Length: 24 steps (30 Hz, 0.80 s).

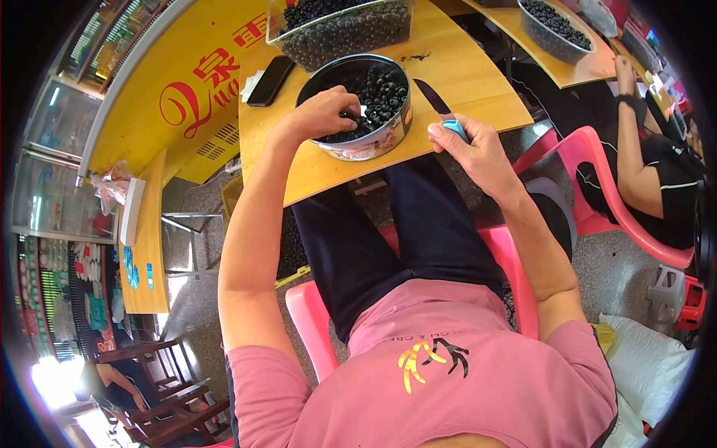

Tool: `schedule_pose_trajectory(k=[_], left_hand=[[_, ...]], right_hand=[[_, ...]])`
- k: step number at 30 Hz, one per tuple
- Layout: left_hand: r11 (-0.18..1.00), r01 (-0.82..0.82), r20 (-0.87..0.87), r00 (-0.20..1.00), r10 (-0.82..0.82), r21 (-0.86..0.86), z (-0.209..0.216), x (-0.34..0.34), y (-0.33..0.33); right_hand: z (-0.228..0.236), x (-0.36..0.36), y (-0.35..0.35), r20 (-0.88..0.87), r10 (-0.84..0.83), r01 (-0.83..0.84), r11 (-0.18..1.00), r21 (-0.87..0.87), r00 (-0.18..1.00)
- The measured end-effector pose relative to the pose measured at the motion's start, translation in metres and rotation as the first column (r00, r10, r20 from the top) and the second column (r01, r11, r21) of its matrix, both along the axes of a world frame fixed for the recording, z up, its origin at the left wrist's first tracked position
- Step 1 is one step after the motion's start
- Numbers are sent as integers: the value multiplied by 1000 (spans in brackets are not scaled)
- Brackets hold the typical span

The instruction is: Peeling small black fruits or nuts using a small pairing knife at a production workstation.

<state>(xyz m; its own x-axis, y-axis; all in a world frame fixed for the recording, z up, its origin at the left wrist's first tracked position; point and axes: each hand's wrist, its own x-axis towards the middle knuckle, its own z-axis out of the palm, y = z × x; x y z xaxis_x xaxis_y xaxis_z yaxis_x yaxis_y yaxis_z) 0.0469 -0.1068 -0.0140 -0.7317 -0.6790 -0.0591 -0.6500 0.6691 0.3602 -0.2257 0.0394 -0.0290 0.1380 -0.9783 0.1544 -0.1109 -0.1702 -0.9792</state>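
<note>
My left hand [326, 116] reaches into a round metal tin [358, 151] with a printed outside, at the table's near edge. Its fingers are curled together among small, glossy black round pieces [383, 95], some showing pale or hollow ends. What the fingertips pinch, if anything, is hidden. To the right of the tin, my right hand [472, 151] is closed around the blue handle of a knife [433, 99]. The dark blade points away and to the left, apart from the tin, above the tabletop.
Behind the tin stands a clear plastic tub [343, 33] of black pieces. A black phone [271, 81] lies left of the tin on the yellow wooden table [478, 82]. Another filled tub [554, 31] stands farther right, near a co-worker's arm [632, 142] and a pink chair [609, 168].
</note>
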Motion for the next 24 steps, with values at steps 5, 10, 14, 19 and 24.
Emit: schedule_pose_trajectory(k=[5,10,14,19,24], left_hand=[[996,48,14,999,-47,-72,-5,-3,3],[937,-144,-454,845,284,317,8,-16,25],[885,-30,-717,574,396,465,28,-30,80],[867,67,-824,354,441,493,23,-44,129],[891,85,-878,235,417,446,9,-55,152]], right_hand=[[3,6,1,4,17,-17,1000,-2,1000],[8,7,4,45,-10,10,1000,-18,999],[10,12,2,161,-19,14,999,33,987],[27,36,8,335,48,-35,998,-44,941],[33,41,15,305,146,-140,989,-41,941]])
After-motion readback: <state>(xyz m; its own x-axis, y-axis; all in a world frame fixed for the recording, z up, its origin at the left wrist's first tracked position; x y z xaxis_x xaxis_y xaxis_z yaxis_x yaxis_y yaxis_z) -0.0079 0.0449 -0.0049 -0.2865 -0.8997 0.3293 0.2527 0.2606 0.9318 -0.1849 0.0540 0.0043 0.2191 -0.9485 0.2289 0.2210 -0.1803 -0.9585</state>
